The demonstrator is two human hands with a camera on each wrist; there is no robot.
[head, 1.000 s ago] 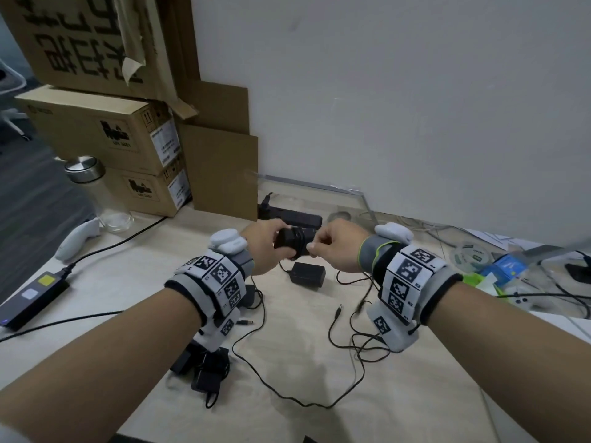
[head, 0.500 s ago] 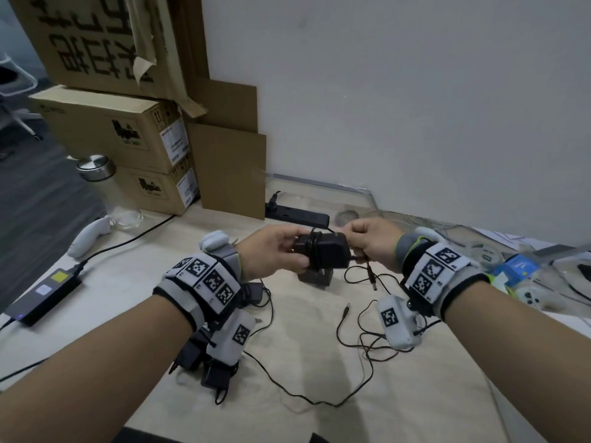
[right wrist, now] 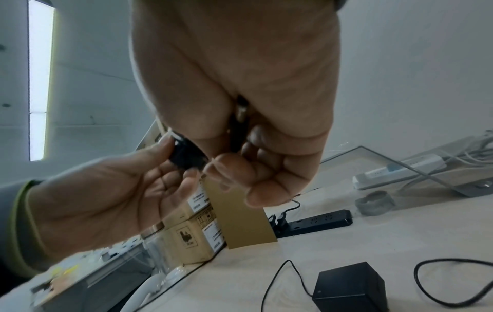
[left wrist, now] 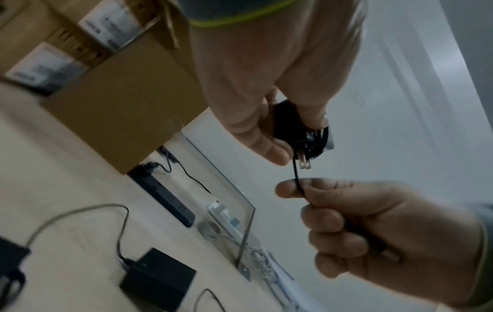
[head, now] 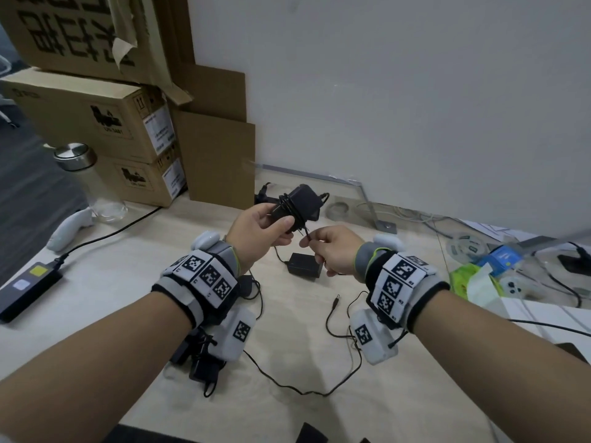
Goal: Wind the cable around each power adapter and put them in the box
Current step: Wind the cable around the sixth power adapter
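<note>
My left hand (head: 262,228) grips a black power adapter (head: 299,203) raised above the desk, its cable wound round the body and its plug prongs (left wrist: 304,163) pointing down. Just below it my right hand (head: 332,251) pinches the short free cable end (left wrist: 298,185), the barrel plug tucked in its fist. A second black adapter (head: 303,266) lies on the desk under the hands, its loose cable (head: 303,391) trailing toward me. Wound adapters (head: 198,362) lie in a pile under my left wrist.
Stacked cardboard boxes (head: 96,110) stand at the back left beside a glass bottle (head: 86,183). A black power strip (right wrist: 317,221) lies against the wall. A flat black power brick (head: 28,289) sits at the left edge. Clutter and cables fill the right side.
Both hands have lifted the adapter higher and tilted it. My right hand has dropped below it and now holds only the last short piece of cable.
</note>
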